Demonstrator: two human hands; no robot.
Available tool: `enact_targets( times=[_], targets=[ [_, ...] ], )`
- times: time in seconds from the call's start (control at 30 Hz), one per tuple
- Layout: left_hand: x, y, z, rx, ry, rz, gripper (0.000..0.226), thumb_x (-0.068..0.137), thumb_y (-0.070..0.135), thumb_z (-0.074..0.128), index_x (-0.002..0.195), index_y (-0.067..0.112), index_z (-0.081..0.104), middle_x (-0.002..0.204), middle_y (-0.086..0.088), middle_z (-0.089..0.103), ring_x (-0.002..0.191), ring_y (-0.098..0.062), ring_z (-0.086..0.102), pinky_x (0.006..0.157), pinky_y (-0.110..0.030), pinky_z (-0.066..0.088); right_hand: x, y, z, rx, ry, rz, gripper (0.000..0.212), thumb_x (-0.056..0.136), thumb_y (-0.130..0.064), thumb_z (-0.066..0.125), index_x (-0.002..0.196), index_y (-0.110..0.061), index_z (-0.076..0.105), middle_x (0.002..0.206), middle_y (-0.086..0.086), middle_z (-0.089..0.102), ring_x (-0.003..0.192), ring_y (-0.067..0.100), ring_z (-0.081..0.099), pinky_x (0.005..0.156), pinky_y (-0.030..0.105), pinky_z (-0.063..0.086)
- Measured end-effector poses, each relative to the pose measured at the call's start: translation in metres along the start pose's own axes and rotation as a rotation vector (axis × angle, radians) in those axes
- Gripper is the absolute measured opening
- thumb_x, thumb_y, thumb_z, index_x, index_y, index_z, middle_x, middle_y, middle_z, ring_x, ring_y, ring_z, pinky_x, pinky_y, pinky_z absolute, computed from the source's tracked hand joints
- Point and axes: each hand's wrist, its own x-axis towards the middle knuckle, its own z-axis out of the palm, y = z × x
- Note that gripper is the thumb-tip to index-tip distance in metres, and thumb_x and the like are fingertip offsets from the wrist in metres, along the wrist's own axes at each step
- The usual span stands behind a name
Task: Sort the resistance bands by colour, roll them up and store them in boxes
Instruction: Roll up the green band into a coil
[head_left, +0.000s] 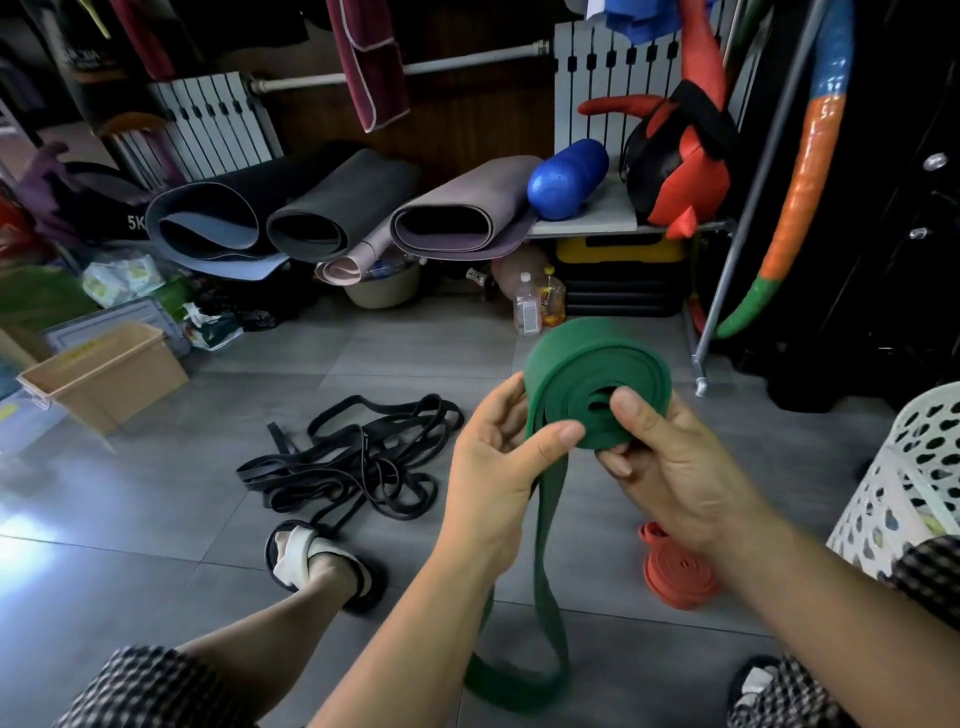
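A wide green resistance band (582, 364) is partly rolled into a coil held up at mid-frame. My right hand (670, 467) grips the coil, thumb pressed on its centre. My left hand (493, 457) pinches the band where it leaves the coil. The loose green tail hangs down to the floor in a loop between my arms. A tangle of black bands (353, 457) lies on the grey floor to the left. A rolled orange band (680, 571) sits on the floor under my right wrist. A beige box (104, 374) stands open at the left.
A white perforated basket (914, 483) stands at the right edge. My sandalled foot (317, 561) rests by the black bands. Rolled yoga mats (332, 208), a blue roller (566, 179), bottles and a metal rack leg (701, 364) line the back.
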Motion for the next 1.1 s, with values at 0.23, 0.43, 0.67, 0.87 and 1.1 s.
enact_targets(
  times=[0.23, 0.43, 0.67, 0.87, 1.1],
  targets=[
    [0.01, 0.018, -0.017, 0.489, -0.095, 0.107, 0.044, 0.068, -0.001, 0.076, 0.095, 0.03, 0.061, 0.088, 0.015, 0.07, 0.089, -0.001, 0.065, 0.08, -0.014, 0.049, 0.001, -0.017, -0.015, -0.718, 0.033, 0.164, 0.085, 0.051, -0.046, 0.085, 0.123, -0.026, 0.046, 0.103, -0.005, 0.056, 0.064, 0.006, 0.057, 0.057, 0.017, 0.047],
    [0.009, 0.015, -0.017, 0.786, -0.311, 0.079, 0.048, 0.07, 0.006, 0.078, 0.112, 0.024, 0.063, 0.103, 0.006, 0.068, 0.096, -0.003, 0.062, 0.085, -0.011, 0.046, -0.003, -0.037, -0.019, -1.248, -0.201, 0.101, 0.069, 0.059, -0.024, 0.085, 0.111, -0.048, 0.047, 0.111, -0.017, 0.057, 0.1, -0.002, 0.056, 0.088, 0.023, 0.049],
    [0.004, -0.006, -0.021, 0.304, -0.145, -0.03, 0.057, 0.058, 0.002, 0.08, 0.107, 0.021, 0.057, 0.094, 0.011, 0.072, 0.092, -0.005, 0.066, 0.076, -0.016, 0.05, -0.005, -0.034, -0.018, -0.711, -0.127, 0.096, 0.051, 0.058, -0.008, 0.072, 0.104, -0.018, 0.053, 0.096, -0.002, 0.065, 0.086, 0.005, 0.067, 0.07, 0.016, 0.052],
    [0.008, -0.009, -0.018, 0.09, -0.06, -0.045, 0.05, 0.057, 0.005, 0.066, 0.106, 0.017, 0.058, 0.087, 0.011, 0.073, 0.086, -0.002, 0.067, 0.073, -0.014, 0.051, -0.002, -0.024, -0.008, -0.509, 0.029, 0.03, 0.039, 0.067, -0.011, 0.064, 0.102, -0.02, 0.052, 0.073, -0.015, 0.065, 0.05, -0.002, 0.051, 0.036, 0.012, 0.028],
    [0.005, -0.016, -0.008, -0.168, 0.007, -0.074, 0.045, 0.067, 0.002, 0.075, 0.108, 0.013, 0.061, 0.1, -0.003, 0.071, 0.093, -0.014, 0.067, 0.079, -0.022, 0.053, 0.0, 0.009, 0.003, -0.106, 0.182, 0.074, 0.04, 0.066, -0.03, 0.063, 0.103, -0.019, 0.052, 0.066, -0.01, 0.059, 0.043, 0.001, 0.042, 0.037, 0.014, 0.033]
  ],
)
